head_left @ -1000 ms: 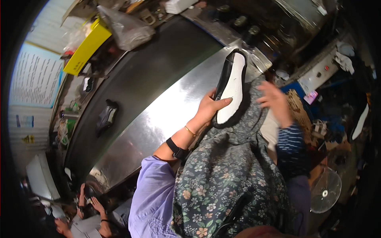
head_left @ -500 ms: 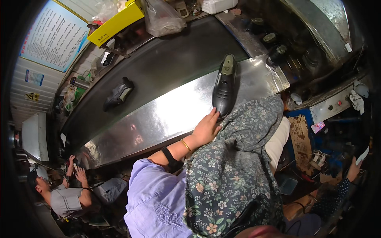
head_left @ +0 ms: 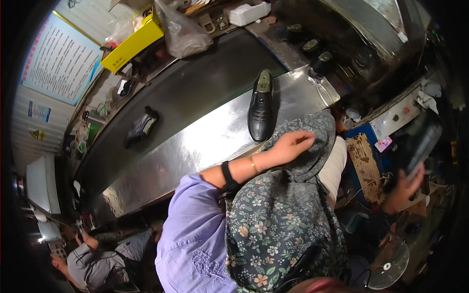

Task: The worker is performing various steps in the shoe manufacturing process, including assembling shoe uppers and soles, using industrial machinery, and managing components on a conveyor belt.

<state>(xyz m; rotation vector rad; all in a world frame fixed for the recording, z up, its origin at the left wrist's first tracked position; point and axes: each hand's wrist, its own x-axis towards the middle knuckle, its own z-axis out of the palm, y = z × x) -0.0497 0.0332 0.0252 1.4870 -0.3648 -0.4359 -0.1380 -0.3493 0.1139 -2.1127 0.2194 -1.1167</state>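
Observation:
A black slip-on dress shoe (head_left: 261,115) lies on the shiny metal ledge, its pale insole showing at the far end. My left hand (head_left: 295,145) is in front of that shoe's toe, over the grey floral cloth, holding nothing, its fingers loosely bent. Off to the right, my right hand (head_left: 409,188) grips a second black shoe (head_left: 421,141), blurred by motion. Another dark shoe (head_left: 140,128) rests on the black belt (head_left: 205,73), away to the left.
Beyond the belt stand a yellow box (head_left: 133,43) and a clear plastic bag (head_left: 183,34). Several dark shoes (head_left: 320,61) sit at the far right. A panel with buttons (head_left: 400,115) is on my right. A co-worker (head_left: 100,261) sits at the lower left.
My left hand has left the shoe's toe and moved right. My right hand has come inward and now shows a black shoe. The co-worker leans lower.

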